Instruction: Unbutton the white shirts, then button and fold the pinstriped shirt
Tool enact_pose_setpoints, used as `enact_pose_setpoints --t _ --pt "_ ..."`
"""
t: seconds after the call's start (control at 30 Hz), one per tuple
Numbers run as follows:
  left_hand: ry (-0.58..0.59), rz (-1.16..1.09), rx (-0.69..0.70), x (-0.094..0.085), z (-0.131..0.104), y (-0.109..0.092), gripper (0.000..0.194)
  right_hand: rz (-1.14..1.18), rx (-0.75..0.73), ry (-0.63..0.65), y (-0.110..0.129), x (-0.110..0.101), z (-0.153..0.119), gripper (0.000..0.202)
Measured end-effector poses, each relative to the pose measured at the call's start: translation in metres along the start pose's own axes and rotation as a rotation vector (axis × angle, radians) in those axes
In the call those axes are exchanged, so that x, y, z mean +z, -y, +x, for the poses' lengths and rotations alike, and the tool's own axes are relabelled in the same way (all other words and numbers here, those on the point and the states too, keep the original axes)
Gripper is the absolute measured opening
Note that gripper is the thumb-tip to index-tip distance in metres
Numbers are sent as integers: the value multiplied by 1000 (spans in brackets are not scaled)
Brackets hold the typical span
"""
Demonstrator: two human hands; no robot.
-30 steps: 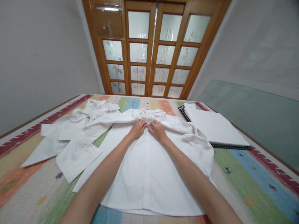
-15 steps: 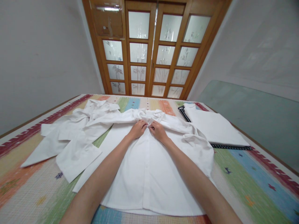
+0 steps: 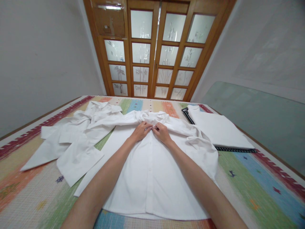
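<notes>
A white button-up shirt (image 3: pixel 162 181) lies front side up before me, its hem towards me and its collar end away. My left hand (image 3: pixel 141 131) pinches the front placket near the collar. Close beside it, my right hand (image 3: pixel 161 132) is closed on the same placket, fingertips almost touching those of the left. Whatever button sits between the fingertips is too small and covered to make out. Down the middle of the shirt runs the buttoned strip, and the sleeves lie rumpled out to both sides.
Another crumpled white garment (image 3: pixel 78 136) lies to the left, against the shirt's sleeve. On the right is a folded white garment (image 3: pixel 219 130) over black patterned cloth (image 3: pixel 235 149). A striped, colourful cloth (image 3: pixel 252 184) covers the table. Beyond it stand wooden glazed doors (image 3: pixel 153 54).
The fingertips of both hands have shifted slightly at the placket, the left ones reaching a little further right. The shirt and other garments lie as before.
</notes>
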State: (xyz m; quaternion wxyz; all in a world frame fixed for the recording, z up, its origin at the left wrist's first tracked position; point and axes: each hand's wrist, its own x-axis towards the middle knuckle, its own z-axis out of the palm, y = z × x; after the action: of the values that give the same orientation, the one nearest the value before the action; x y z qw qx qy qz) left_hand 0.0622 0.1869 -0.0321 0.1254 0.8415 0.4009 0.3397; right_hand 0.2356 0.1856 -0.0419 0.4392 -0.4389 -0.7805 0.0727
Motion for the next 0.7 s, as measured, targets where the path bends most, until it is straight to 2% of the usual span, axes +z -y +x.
enact_pose_setpoints --t 0.2,0.43,0.57,0.7 --pt "-19 -26 46 1 2 3 26 75 103 -29 -4 0 2 16" --pt "-5 10 44 2 0 4 27 -15 177 -134 -8 -1 4 20" --pt "-133 22 -23 0 -2 6 25 -59 170 -233 -5 -5 3 23" --pt "-186 69 -73 -13 -4 14 13 -64 184 -317 -8 -24 5 39"
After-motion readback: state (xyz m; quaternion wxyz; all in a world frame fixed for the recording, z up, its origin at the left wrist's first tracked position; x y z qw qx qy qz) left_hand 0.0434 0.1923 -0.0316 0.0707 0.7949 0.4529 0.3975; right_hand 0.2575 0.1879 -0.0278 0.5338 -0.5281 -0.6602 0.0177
